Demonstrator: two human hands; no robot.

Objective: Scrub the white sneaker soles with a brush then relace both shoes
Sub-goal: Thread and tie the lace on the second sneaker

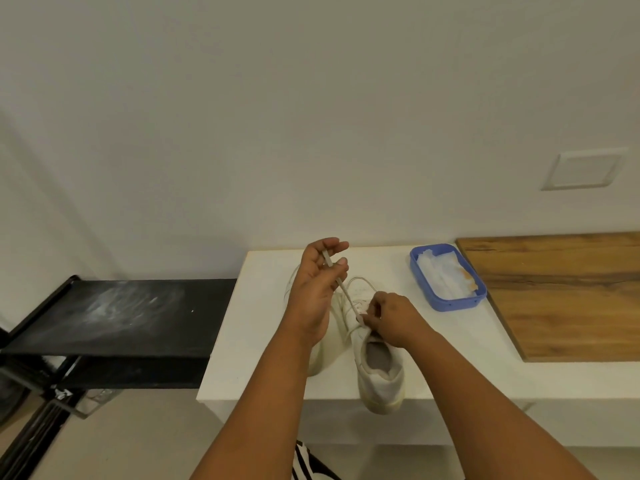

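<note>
Two white sneakers stand side by side on a white table (pixel 263 358). The right sneaker (pixel 379 372) has its heel over the table's front edge. The left sneaker (pixel 320 355) is mostly hidden behind my left arm. My left hand (pixel 317 292) is raised above the shoes and pinches one end of a white shoelace (pixel 346 294), which runs taut down to the right sneaker's eyelets. My right hand (pixel 391 315) rests on that sneaker's tongue and pinches the lace near the eyelets. No brush is in view.
A blue plastic tray (pixel 446 303) with white cloths sits at the table's back right. A wooden board (pixel 561 292) lies to its right. A black dusty shelf (pixel 114 317) stands left of the table. A white wall lies behind.
</note>
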